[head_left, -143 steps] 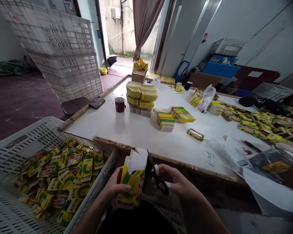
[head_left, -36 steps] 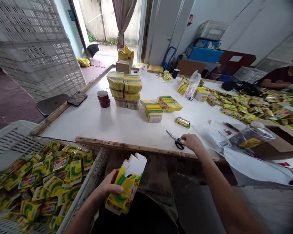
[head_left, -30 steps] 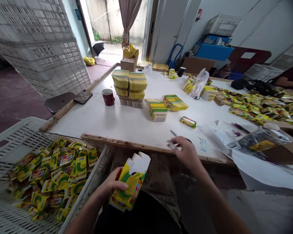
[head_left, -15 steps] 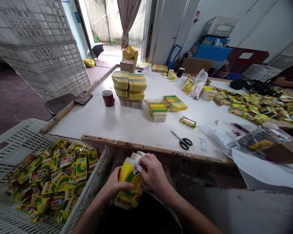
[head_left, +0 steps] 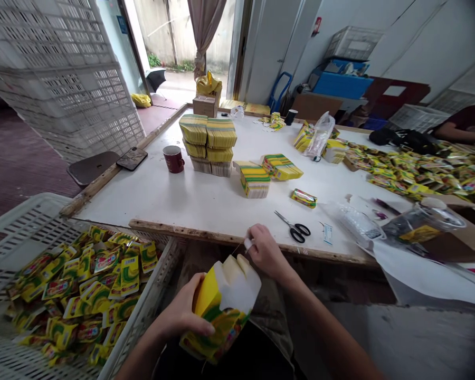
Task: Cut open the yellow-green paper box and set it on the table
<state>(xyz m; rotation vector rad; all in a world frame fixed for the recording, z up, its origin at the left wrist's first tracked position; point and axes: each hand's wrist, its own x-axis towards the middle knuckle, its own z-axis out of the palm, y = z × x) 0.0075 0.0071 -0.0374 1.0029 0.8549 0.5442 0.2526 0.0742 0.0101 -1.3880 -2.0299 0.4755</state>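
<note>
Table edge between carton and scissors

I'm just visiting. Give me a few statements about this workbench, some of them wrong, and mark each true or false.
1. The left hand holds a yellow-green box. True.
2. The right hand grips the scissors. False: the scissors lie on the table, and the hand pinches a small white scrap just above the box.
3. A dark red mug stands on the table, left of the stacked packs. True.
4. The white crate on the left is filled with mugs. False: it holds a heap of yellow sachets.
</note>
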